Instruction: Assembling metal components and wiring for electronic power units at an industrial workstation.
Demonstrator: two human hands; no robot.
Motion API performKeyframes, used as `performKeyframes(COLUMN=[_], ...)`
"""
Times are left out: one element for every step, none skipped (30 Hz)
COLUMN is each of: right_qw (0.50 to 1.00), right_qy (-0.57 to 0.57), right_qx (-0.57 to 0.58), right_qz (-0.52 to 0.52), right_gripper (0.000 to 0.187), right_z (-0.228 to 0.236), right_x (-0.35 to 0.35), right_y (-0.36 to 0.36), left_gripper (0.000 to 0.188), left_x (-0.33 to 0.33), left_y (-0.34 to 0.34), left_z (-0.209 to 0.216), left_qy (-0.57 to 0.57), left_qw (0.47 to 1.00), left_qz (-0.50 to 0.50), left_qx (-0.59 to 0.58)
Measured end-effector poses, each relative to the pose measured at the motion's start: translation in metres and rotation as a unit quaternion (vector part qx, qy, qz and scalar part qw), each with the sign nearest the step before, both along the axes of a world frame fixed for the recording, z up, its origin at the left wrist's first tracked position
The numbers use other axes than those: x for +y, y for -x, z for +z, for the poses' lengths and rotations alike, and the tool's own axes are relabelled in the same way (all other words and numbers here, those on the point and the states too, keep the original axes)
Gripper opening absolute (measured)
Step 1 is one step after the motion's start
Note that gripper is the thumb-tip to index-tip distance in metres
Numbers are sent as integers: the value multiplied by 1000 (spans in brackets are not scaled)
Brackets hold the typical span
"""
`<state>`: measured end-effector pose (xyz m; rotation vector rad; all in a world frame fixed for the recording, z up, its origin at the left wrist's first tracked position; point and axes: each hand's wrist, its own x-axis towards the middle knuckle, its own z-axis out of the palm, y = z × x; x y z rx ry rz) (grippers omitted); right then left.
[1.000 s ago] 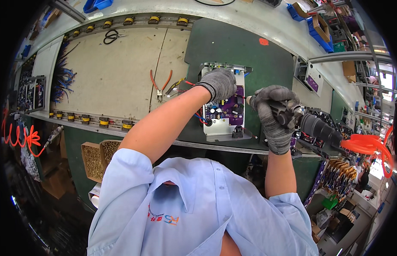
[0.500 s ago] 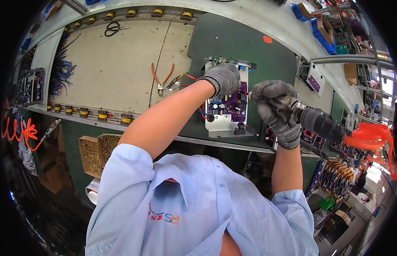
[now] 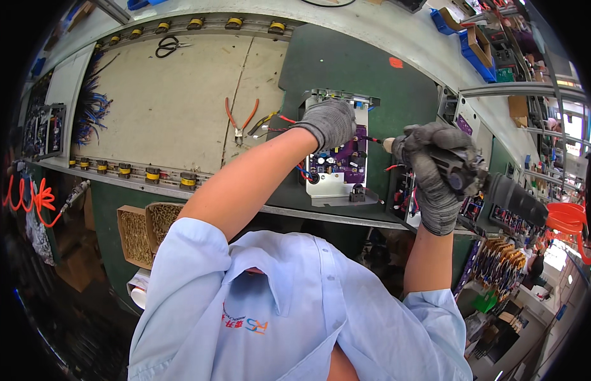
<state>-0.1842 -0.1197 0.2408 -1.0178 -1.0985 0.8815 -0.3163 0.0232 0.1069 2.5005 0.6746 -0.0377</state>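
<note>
A metal chassis (image 3: pixel 325 185) carrying a purple circuit board (image 3: pixel 356 159) lies on a dark green mat. Over its upper part rests my left hand (image 3: pixel 332 122) in a grey glove. Its fingers are curled, and whatever they pinch is hidden beneath the hand. My right hand (image 3: pixel 435 162), gloved too, is wrapped round a black power screwdriver (image 3: pixel 457 171). The driver lies almost level, its thin bit pointing left at the board's right edge. I cannot tell whether the bit touches anything. Red, yellow and blue wires stick out from the chassis's left side.
Orange-handled pliers (image 3: pixel 239 124) and black scissors (image 3: pixel 168 46) lie on the beige worktop. A bundle of blue-black wires (image 3: pixel 92 111) is at the left. Boxes of screws (image 3: pixel 135 238) stand below the front edge. An orange coiled hose (image 3: pixel 565 219) hangs at the right.
My right hand has moved right with the screwdriver, drawing back from the board. My left hand stays over the chassis, shifted only slightly.
</note>
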Motion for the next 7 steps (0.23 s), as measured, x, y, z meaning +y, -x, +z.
performKeyframes(right_qw=[1000, 999, 999, 999, 999, 999, 999], right_qy=[-1, 11, 1, 1, 7, 14, 7], right_qx=[0, -2, -8, -3, 0, 2, -5], right_qz=[-15, -42, -36, -38, -46, -51, -51], right_gripper=[35, 36, 40, 42, 44, 45, 47], right_z=[6, 9, 8, 3, -3, -10, -17], right_x=[-4, -7, -7, -8, -10, -10, -11], right_y=[-2, -5, -7, -6, -5, -3, -2], left_gripper=[30, 29, 29, 29, 30, 32, 34], left_x=[-6, -8, -10, -10, -8, -7, -8], left_y=[2, 5, 8, 9, 8, 5, 0], left_z=[3, 5, 7, 8, 8, 8, 7], left_qy=[92, 94, 96, 97, 103, 92, 79], left_qw=[990, 990, 989, 988, 988, 989, 989], left_qz=[107, 109, 110, 111, 106, 102, 100], left_qx=[-3, 11, 25, 39, 48, 60, 70])
